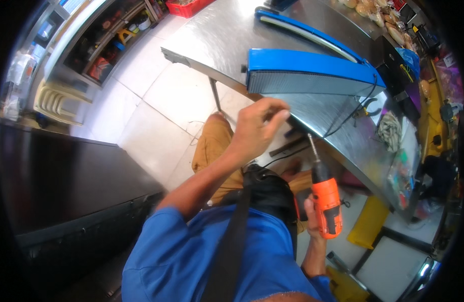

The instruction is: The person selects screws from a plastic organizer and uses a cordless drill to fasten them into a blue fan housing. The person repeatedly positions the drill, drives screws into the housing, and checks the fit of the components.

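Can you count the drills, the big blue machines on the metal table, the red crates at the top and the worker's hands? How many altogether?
Orange drill: 1
Big blue machine: 1
Red crate: 1
Left hand and right hand: 2
Total: 5

At upper right of centre, a long blue-and-grey boxy device [307,76] lies on a shiny steel table [212,38], left of a crumpled grey cloth [389,132]. A bare left hand [256,126] is at mid-frame, an orange-and-black drill [325,194] in the bare right hand [312,221] at lower right, a cream plastic chair [58,102] at far left.
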`<act>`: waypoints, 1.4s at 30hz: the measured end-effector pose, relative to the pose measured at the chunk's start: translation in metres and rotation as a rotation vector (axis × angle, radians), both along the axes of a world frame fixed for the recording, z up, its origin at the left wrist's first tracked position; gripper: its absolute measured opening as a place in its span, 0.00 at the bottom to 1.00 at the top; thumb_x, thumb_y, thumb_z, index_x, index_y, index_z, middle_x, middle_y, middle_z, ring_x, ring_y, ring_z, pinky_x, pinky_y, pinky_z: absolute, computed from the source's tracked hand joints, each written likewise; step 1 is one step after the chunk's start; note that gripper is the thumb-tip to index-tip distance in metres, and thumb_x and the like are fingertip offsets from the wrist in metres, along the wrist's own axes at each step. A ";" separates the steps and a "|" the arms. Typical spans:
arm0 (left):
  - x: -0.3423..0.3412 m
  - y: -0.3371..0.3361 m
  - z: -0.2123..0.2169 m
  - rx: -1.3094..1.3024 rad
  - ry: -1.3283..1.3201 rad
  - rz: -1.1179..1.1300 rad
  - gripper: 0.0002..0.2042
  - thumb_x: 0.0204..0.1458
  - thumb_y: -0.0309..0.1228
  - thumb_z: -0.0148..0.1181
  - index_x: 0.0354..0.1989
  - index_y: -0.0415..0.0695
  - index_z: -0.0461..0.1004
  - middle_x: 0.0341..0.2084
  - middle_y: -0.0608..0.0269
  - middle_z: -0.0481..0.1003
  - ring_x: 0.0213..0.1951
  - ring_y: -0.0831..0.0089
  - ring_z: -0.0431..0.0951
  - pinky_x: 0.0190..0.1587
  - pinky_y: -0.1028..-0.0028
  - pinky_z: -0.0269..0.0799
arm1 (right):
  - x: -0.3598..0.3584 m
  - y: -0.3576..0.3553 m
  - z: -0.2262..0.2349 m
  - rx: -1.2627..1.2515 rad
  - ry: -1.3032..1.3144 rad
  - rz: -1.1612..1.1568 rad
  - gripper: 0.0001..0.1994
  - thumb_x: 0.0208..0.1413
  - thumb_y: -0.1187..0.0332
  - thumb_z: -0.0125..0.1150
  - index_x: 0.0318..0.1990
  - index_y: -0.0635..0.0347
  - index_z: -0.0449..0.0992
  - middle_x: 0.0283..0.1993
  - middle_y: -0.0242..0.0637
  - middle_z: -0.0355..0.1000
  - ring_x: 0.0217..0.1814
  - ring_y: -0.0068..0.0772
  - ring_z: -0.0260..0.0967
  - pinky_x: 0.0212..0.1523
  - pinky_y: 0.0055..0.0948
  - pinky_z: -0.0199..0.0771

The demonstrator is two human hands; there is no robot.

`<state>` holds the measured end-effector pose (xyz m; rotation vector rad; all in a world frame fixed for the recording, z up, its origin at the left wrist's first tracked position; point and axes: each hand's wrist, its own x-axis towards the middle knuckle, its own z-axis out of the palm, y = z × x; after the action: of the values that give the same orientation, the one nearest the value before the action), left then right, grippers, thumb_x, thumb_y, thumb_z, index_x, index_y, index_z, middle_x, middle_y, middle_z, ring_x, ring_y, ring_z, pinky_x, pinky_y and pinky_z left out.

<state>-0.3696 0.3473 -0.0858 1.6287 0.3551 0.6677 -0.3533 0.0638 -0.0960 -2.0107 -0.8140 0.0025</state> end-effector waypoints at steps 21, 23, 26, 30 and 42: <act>-0.020 0.025 0.001 -1.525 -0.474 -0.357 0.09 0.69 0.31 0.58 0.52 0.40 0.74 0.42 0.60 0.73 0.44 0.72 0.77 0.46 0.78 0.85 | 0.001 0.099 0.027 0.139 0.128 0.235 0.11 0.64 0.73 0.62 0.52 0.68 0.77 0.43 0.41 0.81 0.41 0.31 0.80 0.43 0.29 0.85; -0.019 0.025 0.000 -1.546 -0.478 -0.341 0.09 0.69 0.31 0.57 0.51 0.40 0.74 0.42 0.60 0.73 0.43 0.72 0.77 0.45 0.77 0.84 | 0.004 0.104 0.029 0.129 -0.023 0.233 0.13 0.58 0.74 0.67 0.50 0.67 0.78 0.41 0.39 0.81 0.40 0.31 0.80 0.42 0.27 0.82; -0.016 0.026 -0.004 -1.534 -0.495 -0.353 0.09 0.69 0.32 0.57 0.51 0.41 0.75 0.42 0.61 0.73 0.42 0.73 0.76 0.45 0.77 0.84 | 0.008 0.106 0.029 0.094 -0.041 0.233 0.16 0.52 0.75 0.72 0.48 0.66 0.79 0.38 0.37 0.81 0.39 0.30 0.80 0.41 0.26 0.79; -0.014 0.028 -0.009 -1.595 -0.484 -0.355 0.08 0.69 0.32 0.57 0.50 0.42 0.75 0.41 0.62 0.73 0.41 0.74 0.76 0.45 0.76 0.83 | 0.013 0.108 0.024 0.052 -0.052 0.257 0.14 0.51 0.76 0.72 0.46 0.66 0.79 0.37 0.37 0.80 0.37 0.32 0.79 0.41 0.27 0.78; -0.006 0.032 -0.010 -1.529 -0.477 -0.453 0.07 0.69 0.33 0.57 0.49 0.45 0.77 0.40 0.63 0.74 0.42 0.73 0.75 0.43 0.75 0.80 | 0.000 0.107 0.008 0.029 0.114 0.137 0.11 0.53 0.72 0.72 0.42 0.64 0.80 0.35 0.39 0.78 0.31 0.39 0.76 0.36 0.34 0.77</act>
<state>-0.3755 0.3798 -0.0956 0.0473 0.0538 0.2313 -0.3532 0.1712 -0.0880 -1.9055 -0.8722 0.1814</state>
